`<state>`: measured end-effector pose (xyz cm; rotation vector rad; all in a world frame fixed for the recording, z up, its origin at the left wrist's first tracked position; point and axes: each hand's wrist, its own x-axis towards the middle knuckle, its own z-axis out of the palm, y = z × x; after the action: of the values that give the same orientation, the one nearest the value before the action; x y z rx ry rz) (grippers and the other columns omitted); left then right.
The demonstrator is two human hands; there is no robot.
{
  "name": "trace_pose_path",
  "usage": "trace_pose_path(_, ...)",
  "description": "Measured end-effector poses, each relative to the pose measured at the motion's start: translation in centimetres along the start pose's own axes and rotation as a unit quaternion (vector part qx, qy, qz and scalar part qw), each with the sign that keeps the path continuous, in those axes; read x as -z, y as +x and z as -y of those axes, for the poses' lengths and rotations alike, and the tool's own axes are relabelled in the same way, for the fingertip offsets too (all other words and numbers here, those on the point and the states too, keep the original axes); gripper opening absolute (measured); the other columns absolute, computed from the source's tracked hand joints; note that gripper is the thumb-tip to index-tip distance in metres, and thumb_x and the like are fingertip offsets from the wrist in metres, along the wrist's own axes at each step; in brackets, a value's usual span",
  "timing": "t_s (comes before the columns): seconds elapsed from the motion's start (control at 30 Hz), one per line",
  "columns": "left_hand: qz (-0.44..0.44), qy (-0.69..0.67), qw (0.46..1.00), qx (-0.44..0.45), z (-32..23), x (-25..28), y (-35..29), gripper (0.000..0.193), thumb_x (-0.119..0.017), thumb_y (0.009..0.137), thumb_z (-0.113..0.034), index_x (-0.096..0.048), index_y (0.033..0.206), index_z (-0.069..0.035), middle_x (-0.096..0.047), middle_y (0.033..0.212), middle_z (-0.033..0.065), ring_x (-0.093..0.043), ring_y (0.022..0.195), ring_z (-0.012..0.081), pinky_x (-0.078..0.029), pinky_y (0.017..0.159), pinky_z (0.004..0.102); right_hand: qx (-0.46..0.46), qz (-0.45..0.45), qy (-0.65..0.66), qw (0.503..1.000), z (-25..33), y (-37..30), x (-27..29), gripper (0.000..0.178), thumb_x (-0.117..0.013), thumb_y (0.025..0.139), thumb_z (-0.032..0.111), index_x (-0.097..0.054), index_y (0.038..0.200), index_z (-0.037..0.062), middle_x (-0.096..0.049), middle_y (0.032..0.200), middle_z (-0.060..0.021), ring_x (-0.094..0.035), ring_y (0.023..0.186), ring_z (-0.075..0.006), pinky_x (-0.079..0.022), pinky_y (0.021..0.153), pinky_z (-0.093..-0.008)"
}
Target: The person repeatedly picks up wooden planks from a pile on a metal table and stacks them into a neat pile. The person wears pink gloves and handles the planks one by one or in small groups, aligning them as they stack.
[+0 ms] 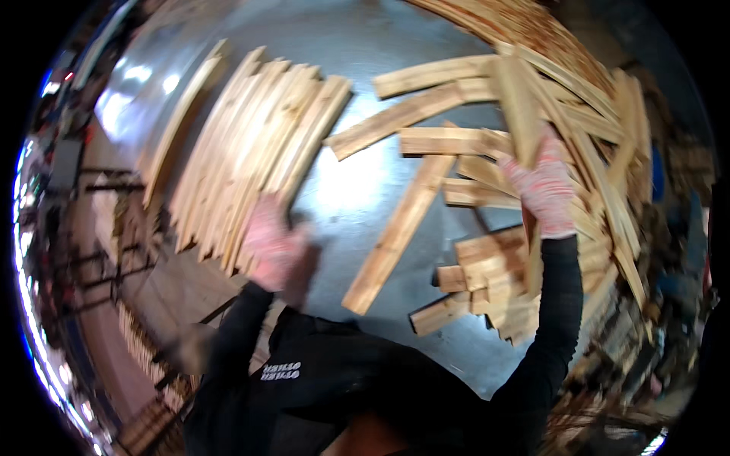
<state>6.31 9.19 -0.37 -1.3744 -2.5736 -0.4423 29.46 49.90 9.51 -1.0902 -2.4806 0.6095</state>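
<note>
My right hand (543, 188), in a pink-and-white knit glove, grips a wooden board (517, 106) that is raised over a loose heap of boards on the right. My left hand (272, 245), gloved alike, is at the near end of a row of boards (243, 152) lying side by side on the metal table (346, 216). Motion smears its fingers, so I cannot tell if they hold a board. Between my hands, a single board (399, 232) lies slantwise, its far end by the heap.
One board (182, 121) lies apart, left of the row. Several short boards (494, 273) are piled near my right forearm. A rough-surfaced wood panel (525, 26) is at the far right. Stacked timber (141, 346) stands below the table on the left.
</note>
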Motion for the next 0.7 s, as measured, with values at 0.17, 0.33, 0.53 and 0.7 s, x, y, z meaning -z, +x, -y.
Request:
trace_pose_path(0.17,0.313,-0.462,0.821,0.122,-14.8,3.2,5.9,0.092,-0.075,0.082,-0.028,-0.028,0.156,-0.002,-0.049,0.147,0.0235,-0.050,0.135,0.0333,-0.038,0.113,0.0380,-0.065,-0.032,0.547,0.834,10.4,2.1,-5.9,0.038,-0.072,0.094,0.035,-0.061,0.118,0.0078,-0.062,0.088,-0.0028,-0.058,0.075,-0.0096,-0.050,0.068,-0.0292)
trace_pose_path(0.33,0.261,-0.520,0.778,0.238,-8.7,2.2,3.2,0.055,-0.064,0.089,-0.024,-0.054,0.141,-0.013,-0.071,0.111,0.0140,-0.068,0.100,0.0250,-0.052,0.092,0.0374,0.058,-0.020,0.261,0.963,8.9,-1.3,-17.7,0.053,-0.053,0.105,0.031,-0.044,0.143,-0.0039,-0.059,0.131,-0.0189,-0.057,0.122,-0.0299,-0.047,0.101,-0.0381)
trace_pose_path(0.53,0.148,-0.444,0.790,0.397,8.5,6.7,0.4,0.040,-0.068,0.088,-0.021,-0.062,0.125,-0.005,-0.068,0.091,0.0050,-0.064,0.082,0.0162,-0.052,0.075,0.0319,-0.284,0.207,0.522,0.778,18.0,-12.5,-32.6,0.058,-0.061,0.100,0.034,-0.045,0.143,-0.0018,-0.059,0.096,-0.0110,-0.058,0.078,-0.0201,-0.047,0.094,-0.0390)
trace_pose_path(0.7,-0.006,-0.403,0.783,0.473,21.5,11.6,-8.5,0.034,-0.068,0.091,-0.019,-0.059,0.119,-0.002,-0.064,0.089,0.0034,-0.061,0.076,0.0113,-0.053,0.068,0.0287,-0.155,0.157,0.376,0.900,26.5,-13.4,-35.5,0.069,-0.064,0.097,0.021,-0.031,0.153,-0.0036,-0.056,0.135,-0.0215,-0.052,0.126,-0.0318,-0.037,0.112,-0.0396)
